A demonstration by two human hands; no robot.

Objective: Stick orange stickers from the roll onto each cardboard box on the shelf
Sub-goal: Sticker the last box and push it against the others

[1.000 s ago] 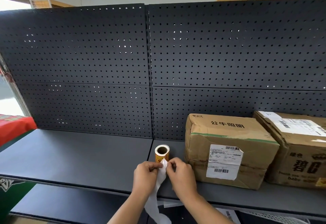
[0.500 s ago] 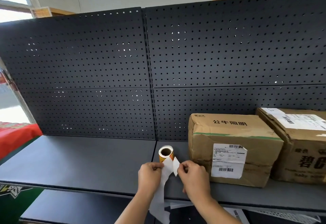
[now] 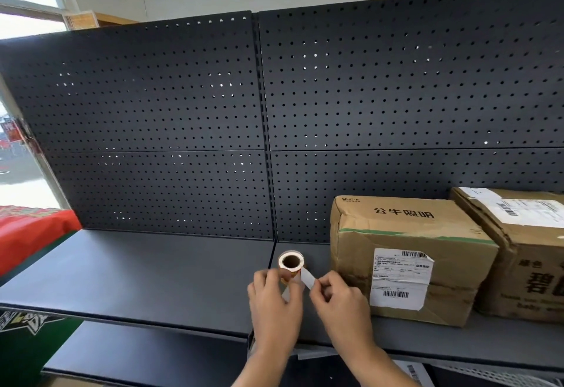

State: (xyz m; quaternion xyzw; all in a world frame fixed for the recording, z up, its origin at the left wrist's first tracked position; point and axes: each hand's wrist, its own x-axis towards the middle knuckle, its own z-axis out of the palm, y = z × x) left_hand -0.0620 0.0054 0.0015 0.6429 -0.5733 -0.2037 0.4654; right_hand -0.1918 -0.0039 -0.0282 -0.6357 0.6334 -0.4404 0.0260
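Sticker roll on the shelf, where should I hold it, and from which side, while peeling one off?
Wrap its curved outer wall from the left. The sticker roll stands on end with its hollow core up, its white strip peels off to the right, and the cardboard box crowds that side.

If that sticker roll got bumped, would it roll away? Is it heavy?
Probably not: the sticker roll has its hollow end facing up, so it looks upright; tipped on its side, its round shape would likely roll. It seems light, being small with a big hollow core. The white strip the right hand pinches looks thin and floppy.
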